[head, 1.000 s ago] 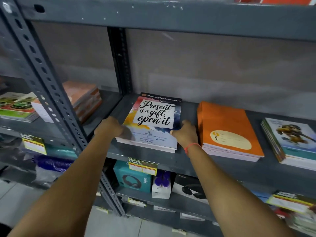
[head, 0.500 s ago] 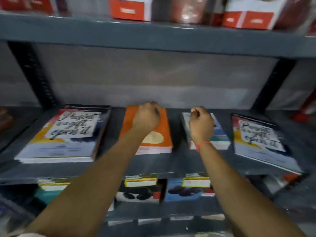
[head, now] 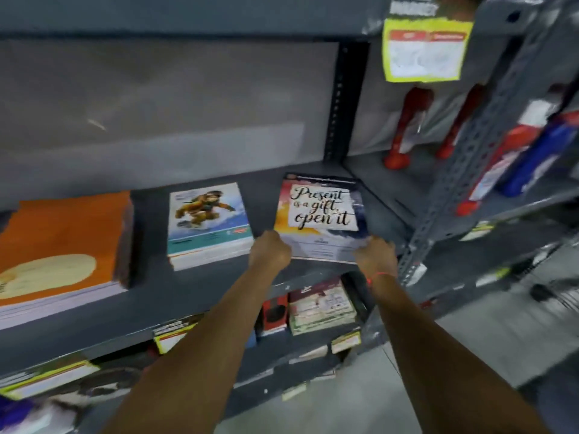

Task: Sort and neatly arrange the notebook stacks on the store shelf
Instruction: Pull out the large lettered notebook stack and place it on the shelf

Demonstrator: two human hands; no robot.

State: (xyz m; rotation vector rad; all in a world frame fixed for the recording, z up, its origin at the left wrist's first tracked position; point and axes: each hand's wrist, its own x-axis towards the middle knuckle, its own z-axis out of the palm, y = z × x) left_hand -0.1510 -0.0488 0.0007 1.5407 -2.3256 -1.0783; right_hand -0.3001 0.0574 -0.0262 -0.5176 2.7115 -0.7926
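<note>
A notebook with "Present is a gift, open it" on its cover (head: 319,211) lies at the right end of the grey shelf (head: 200,292). My left hand (head: 270,250) grips its near left corner and my right hand (head: 376,256), with a red thread on the wrist, grips its near right corner. Left of it sits a stack with a cartoon figure on a teal cover (head: 208,223). A thick orange stack (head: 59,249) sits further left, partly cut off by the frame edge.
A perforated grey upright (head: 463,170) stands just right of the notebook. Red-based bottles (head: 404,130) stand in the bay beyond it. A yellow price tag (head: 426,48) hangs from the shelf above. Boxed goods (head: 319,305) fill the shelf below.
My view and both hands have swung right along the shelf, from the orange and cartoon stacks to the "Present is a gift" notebook at the right end, which both hands now grip.
</note>
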